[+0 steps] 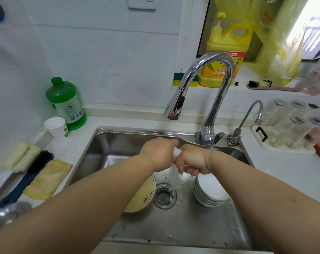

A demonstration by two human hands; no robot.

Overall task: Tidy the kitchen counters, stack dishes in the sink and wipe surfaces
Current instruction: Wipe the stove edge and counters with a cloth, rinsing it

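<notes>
Over the steel sink [183,226], my left hand [158,154] and my right hand [192,160] both grip a wet white cloth [177,153], which is mostly hidden between the two fists. Below them a stack of white bowls [209,192] sits in the sink on the right. A yellow bowl with a leaf pattern [141,197] lies in the sink on the left, partly covered by my left forearm. The drain [164,195] lies between them.
The chrome faucet [207,85] arches over the sink, with a small tap [251,116] to its right. A green bottle [67,103], paper cup [57,128], brush [27,176] and yellow cloth [49,178] sit on the left counter. A rack of glasses [291,125] stands on the right.
</notes>
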